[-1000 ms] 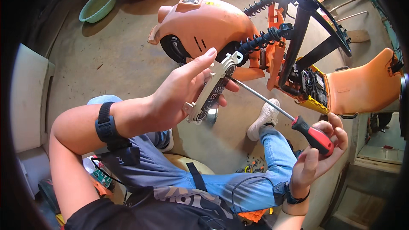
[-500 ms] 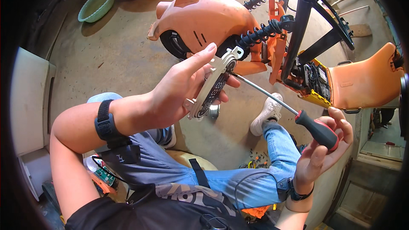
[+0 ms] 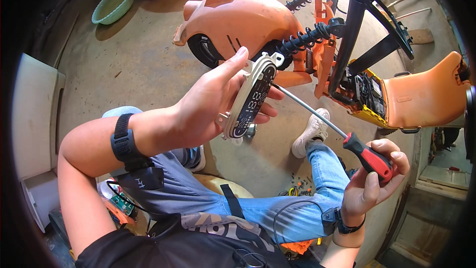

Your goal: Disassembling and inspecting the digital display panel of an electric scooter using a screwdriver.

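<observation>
My L grip (image 3: 206, 101) grasps the display panel (image 3: 252, 101), tilted, approx. ctr of frame; my R grip (image 3: 366, 186) has the screwdriver (image 3: 366, 157) by its handle, lower right, tip at panel's R edge.

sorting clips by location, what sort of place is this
Probably a small repair workshop or home work corner: an orange vehicle has its black frame exposed, the right hand holds a red-and-black screwdriver, and the left hand a display panel.

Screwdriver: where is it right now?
Head view, right of centre: the screwdriver is in the right hand, slanting up-left toward the display panel held in the left hand.
</observation>
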### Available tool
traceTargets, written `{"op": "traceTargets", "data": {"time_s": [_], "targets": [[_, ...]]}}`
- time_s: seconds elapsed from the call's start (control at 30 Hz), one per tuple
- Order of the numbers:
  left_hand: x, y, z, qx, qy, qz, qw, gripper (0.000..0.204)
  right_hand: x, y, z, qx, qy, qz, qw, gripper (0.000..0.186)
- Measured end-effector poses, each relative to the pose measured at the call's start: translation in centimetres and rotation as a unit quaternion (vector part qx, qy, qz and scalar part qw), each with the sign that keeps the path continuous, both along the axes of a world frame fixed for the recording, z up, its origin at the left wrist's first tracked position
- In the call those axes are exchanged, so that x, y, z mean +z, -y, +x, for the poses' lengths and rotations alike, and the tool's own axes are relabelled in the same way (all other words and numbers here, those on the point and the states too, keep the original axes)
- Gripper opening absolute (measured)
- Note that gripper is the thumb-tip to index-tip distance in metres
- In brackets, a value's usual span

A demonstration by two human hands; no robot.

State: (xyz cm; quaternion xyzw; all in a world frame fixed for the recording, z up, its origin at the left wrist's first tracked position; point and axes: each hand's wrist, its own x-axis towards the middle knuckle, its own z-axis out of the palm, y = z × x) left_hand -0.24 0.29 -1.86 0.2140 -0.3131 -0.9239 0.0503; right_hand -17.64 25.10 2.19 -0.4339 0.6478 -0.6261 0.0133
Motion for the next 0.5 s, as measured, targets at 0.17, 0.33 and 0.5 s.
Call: {"op": "traceTargets", "data": {"time_s": [0.17,0.33,0.5], "targets": [[-0.1,0.2,0.0,0.004,0.005,-0.006,1.0,0.072,0.1,-0.1,0.1,-0.03,0.013,-0.021,0.999,0.048],[0.1,0.1,0.0,-0.002,0.01,0.003,1.0,0.072,0.2,0.0,0.0,-0.033,0.007,-0.039,0.999,0.047],[1.3,-0.2,0.2,0.082,0.068,-0.099,0.989,0.072,0.0,0.0,-0.1,-0.034,0.001,-0.049,0.998,0.046]]}}
